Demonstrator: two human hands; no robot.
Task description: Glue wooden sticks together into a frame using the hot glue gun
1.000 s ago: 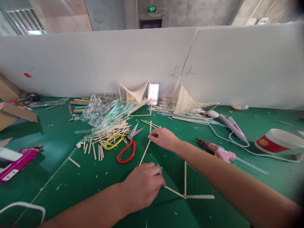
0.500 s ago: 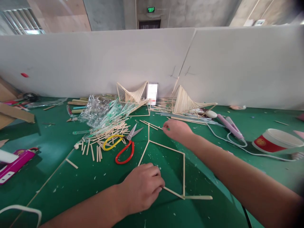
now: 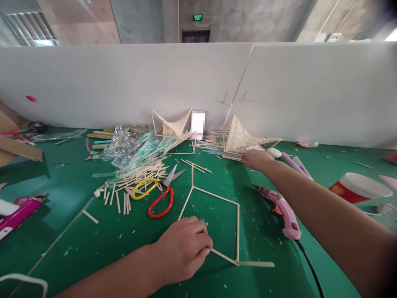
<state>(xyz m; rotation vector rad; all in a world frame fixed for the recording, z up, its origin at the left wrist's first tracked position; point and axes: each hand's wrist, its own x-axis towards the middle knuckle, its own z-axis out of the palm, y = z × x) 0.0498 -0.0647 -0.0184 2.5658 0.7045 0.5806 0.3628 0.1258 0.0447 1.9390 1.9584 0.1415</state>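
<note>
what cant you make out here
Head view:
- Left hand: curled fingers hide how it grips the stick frame.
- Right hand: fingertips face away beside the stick model; contact unclear.
- Blurred patch hides what stands there.
- Red cup: print too small.

A green table carries red-handled scissors near its middle. Left of the scissors lies a heap of cut sticks; right of them a flat stick frame, then a pink glue gun; beyond the scissors stand stick models.

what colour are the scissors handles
One red, one yellow on the scissors, clear in the head view.
</note>
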